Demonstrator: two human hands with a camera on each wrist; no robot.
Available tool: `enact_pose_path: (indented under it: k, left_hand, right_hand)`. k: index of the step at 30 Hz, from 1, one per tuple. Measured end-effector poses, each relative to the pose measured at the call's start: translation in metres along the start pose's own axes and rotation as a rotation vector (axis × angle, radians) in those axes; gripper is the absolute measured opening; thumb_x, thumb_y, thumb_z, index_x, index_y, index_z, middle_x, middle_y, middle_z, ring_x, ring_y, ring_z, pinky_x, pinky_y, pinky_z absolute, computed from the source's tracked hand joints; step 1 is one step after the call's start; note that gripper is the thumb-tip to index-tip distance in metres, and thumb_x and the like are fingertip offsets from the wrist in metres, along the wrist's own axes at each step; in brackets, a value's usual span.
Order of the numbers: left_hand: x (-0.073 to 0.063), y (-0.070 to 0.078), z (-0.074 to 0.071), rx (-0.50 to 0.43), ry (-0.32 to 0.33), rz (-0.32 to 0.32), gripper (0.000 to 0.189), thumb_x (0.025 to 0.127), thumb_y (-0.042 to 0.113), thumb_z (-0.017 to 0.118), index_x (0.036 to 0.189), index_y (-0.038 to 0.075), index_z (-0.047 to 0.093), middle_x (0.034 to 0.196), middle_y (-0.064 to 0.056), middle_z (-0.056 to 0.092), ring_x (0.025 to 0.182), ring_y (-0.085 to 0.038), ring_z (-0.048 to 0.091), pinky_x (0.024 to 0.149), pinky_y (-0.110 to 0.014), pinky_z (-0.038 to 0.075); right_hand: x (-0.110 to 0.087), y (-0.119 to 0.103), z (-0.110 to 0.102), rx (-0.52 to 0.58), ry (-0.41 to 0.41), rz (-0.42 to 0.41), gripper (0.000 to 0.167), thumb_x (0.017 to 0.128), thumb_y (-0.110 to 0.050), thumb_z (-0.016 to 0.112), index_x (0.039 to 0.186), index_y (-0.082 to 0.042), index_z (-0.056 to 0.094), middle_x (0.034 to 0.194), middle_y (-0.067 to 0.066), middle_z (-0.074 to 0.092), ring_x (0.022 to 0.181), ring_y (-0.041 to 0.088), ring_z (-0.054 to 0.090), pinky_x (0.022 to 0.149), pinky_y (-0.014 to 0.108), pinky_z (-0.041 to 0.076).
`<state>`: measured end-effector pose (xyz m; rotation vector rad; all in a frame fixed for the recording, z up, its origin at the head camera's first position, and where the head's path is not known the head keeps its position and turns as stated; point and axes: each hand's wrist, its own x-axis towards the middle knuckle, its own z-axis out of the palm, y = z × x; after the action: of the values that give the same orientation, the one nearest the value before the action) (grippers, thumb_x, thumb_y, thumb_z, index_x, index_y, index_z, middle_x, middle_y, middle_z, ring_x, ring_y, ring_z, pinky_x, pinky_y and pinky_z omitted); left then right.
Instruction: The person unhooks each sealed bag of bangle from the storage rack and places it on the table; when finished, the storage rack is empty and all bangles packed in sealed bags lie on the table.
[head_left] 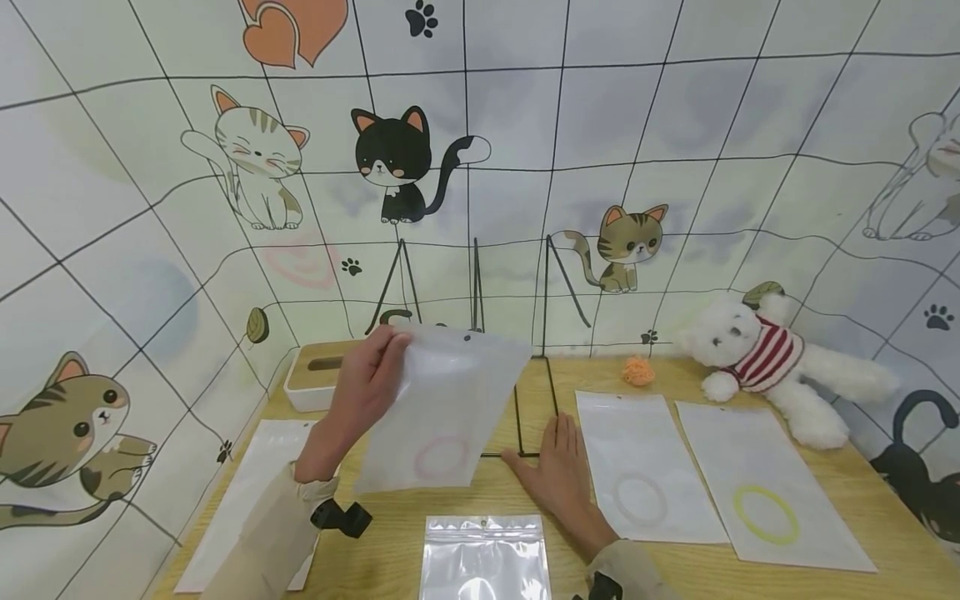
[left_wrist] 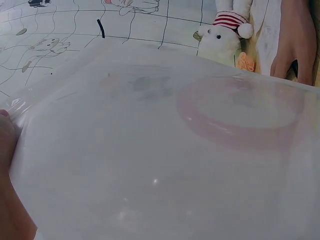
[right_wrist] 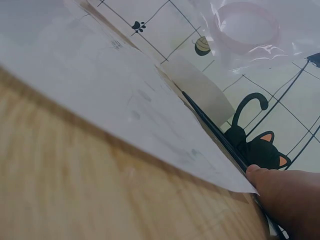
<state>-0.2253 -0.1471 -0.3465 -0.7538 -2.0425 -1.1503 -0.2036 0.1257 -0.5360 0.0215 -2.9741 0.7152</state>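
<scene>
My left hand (head_left: pixel 367 371) pinches the top corner of a frosted plastic bag (head_left: pixel 450 392), lifted above the table. Low inside the bag shows a pink ring (head_left: pixel 442 457), seen larger through the film in the left wrist view (left_wrist: pixel 240 137). My right hand (head_left: pixel 558 475) rests on the table with fingers extended, beside the base of a black wire rack (head_left: pixel 547 292). The raised bag hides part of that rack. Right of this hand lie a bag with a pale ring (head_left: pixel 639 498) in it and another holding a yellow ring (head_left: pixel 767 515).
A small clear zip bag (head_left: pixel 483 567) lies at the front edge. Another white bag (head_left: pixel 240 500) is at the left. Behind it stands a white box with a wooden lid (head_left: pixel 307 392). An orange ball (head_left: pixel 638 371) and a white plush toy (head_left: pixel 772 354) sit at the back right.
</scene>
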Motion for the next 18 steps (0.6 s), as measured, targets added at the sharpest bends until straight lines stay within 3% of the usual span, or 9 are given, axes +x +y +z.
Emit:
enact_pose_path:
  k: [7,13,18]
  left_hand:
    - [-0.008,0.002,-0.010,0.033,-0.001,-0.019,0.011,0.097,0.000,0.059,0.090,0.007,0.065,0.062,0.005,0.042,0.058,-0.004,0.041,0.053,-0.019,0.036]
    - [-0.021,0.003,-0.024,0.036,0.045,-0.023,0.014,0.094,-0.004,0.062,0.088,0.008,0.066,0.060,0.006,0.039,0.056,-0.003,0.040,0.052,-0.017,0.035]
    - [-0.033,0.002,-0.036,0.028,0.039,-0.142,0.014,0.097,0.000,0.060,0.089,0.009,0.066,0.063,0.006,0.042,0.060,-0.002,0.043,0.054,-0.018,0.037]
  right_hand:
    - [-0.001,-0.002,-0.002,0.010,-0.003,0.003,0.115,0.089,-0.077,0.047,0.155,0.010,0.013,0.165,0.027,0.004,0.155,0.040,0.003,0.126,0.051,0.005]
    - [-0.003,-0.002,-0.002,-0.001,-0.014,-0.003,0.114,0.089,-0.077,0.046,0.155,0.011,0.013,0.164,0.028,0.005,0.154,0.041,0.004,0.126,0.051,0.005]
    - [-0.002,-0.001,-0.004,0.007,-0.008,-0.002,0.114,0.089,-0.076,0.047,0.155,0.011,0.012,0.165,0.028,0.004,0.154,0.041,0.004,0.126,0.051,0.005]
